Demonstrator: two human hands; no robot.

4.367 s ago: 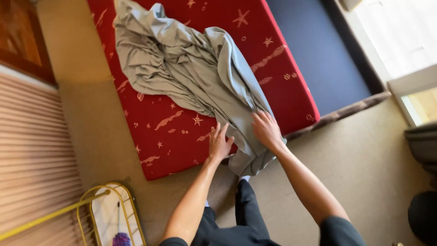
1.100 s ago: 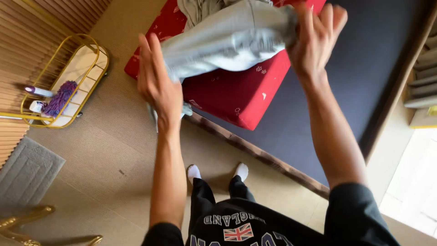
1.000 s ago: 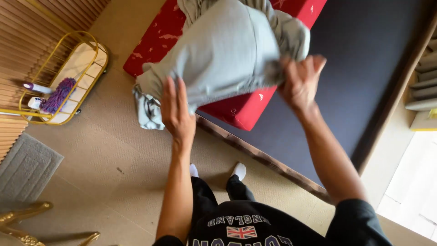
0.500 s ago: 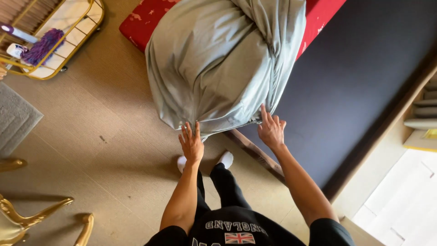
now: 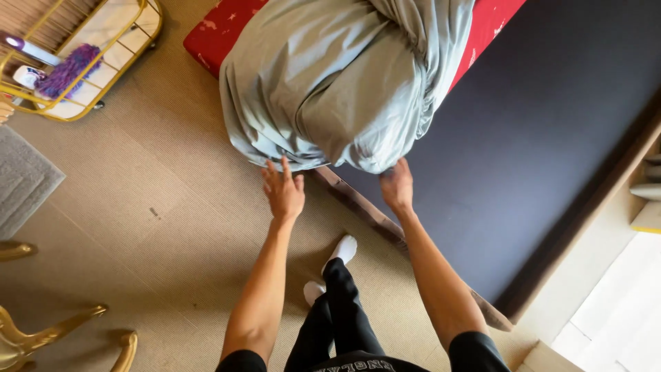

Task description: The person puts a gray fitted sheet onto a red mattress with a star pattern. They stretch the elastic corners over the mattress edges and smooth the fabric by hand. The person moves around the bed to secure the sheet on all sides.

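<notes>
The left hand (image 5: 282,191) had its fingers spread, the tips touching the lower edge of the grey sheet (image 5: 330,83). The right hand (image 5: 397,187) was partly hidden under the soft, wrinkled cloth, so its grip could not be told. Beyond both hands the sheet covered the corner of the red mattress (image 5: 213,38), cut off at the top.

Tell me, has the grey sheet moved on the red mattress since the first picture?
Yes. The grey sheet lay spread flat on the red mattress; now it hangs bunched over the mattress corner, toward the floor.
</notes>
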